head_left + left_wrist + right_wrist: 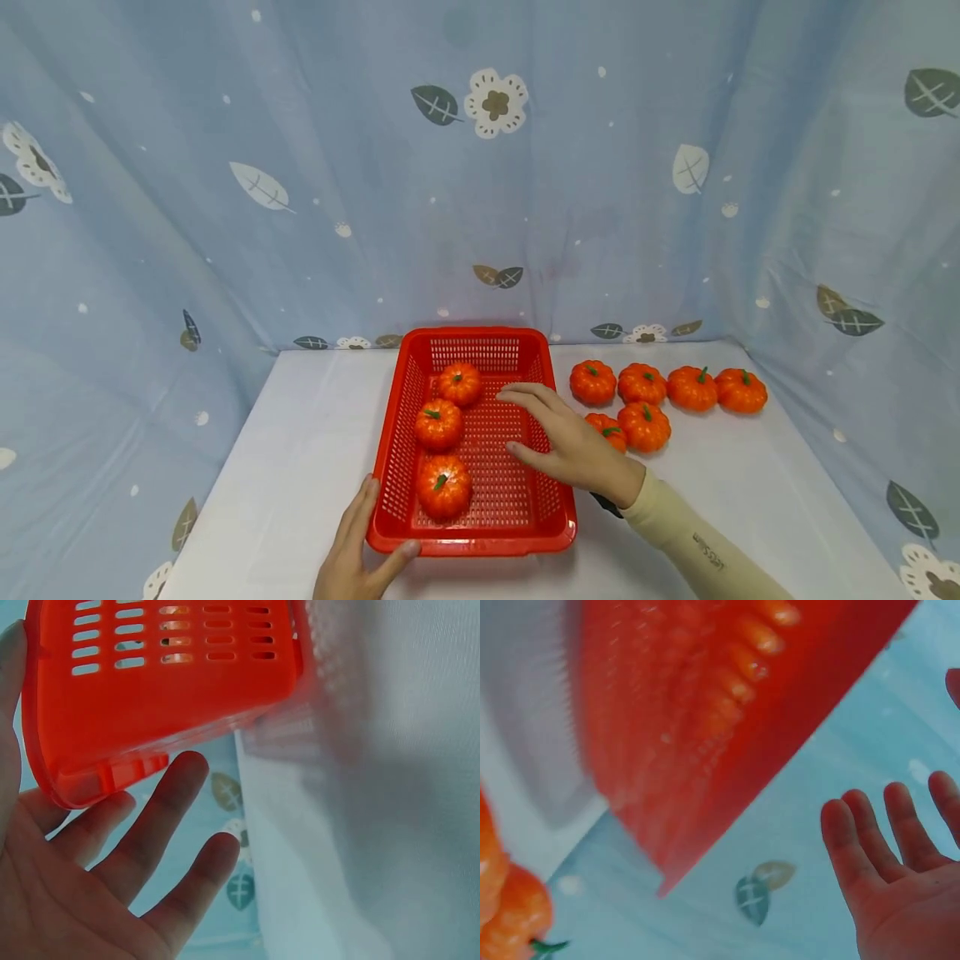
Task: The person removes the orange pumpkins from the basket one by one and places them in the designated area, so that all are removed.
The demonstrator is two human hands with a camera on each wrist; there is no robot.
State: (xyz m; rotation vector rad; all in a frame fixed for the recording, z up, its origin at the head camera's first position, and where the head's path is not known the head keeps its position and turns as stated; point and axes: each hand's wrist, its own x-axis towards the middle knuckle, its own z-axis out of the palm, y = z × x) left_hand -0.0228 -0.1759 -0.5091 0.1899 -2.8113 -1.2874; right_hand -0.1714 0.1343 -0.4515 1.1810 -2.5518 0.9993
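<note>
A red plastic basket (472, 547) with slotted walls stands in front of me on the white table. Three small orange pumpkins line its left half, the nearest pumpkin (445, 487) close to the front wall. My left hand (351, 550) is at the basket's front left corner, the thumb by the front rim and the other fingers along the left side. In the left wrist view those fingers (161, 817) spread nearly straight beneath the rim. Over the basket's right half hovers my right hand (573, 442), fingers parted and nothing held; the right wrist view shows its palm (911, 907) beside the basket.
Several more pumpkins stand on the table right of the basket, a back row ending at the far-right pumpkin (742, 391). One front pumpkin (606, 431) is partly hidden by my right hand. A blue patterned curtain (360, 208) encloses the table's back and sides.
</note>
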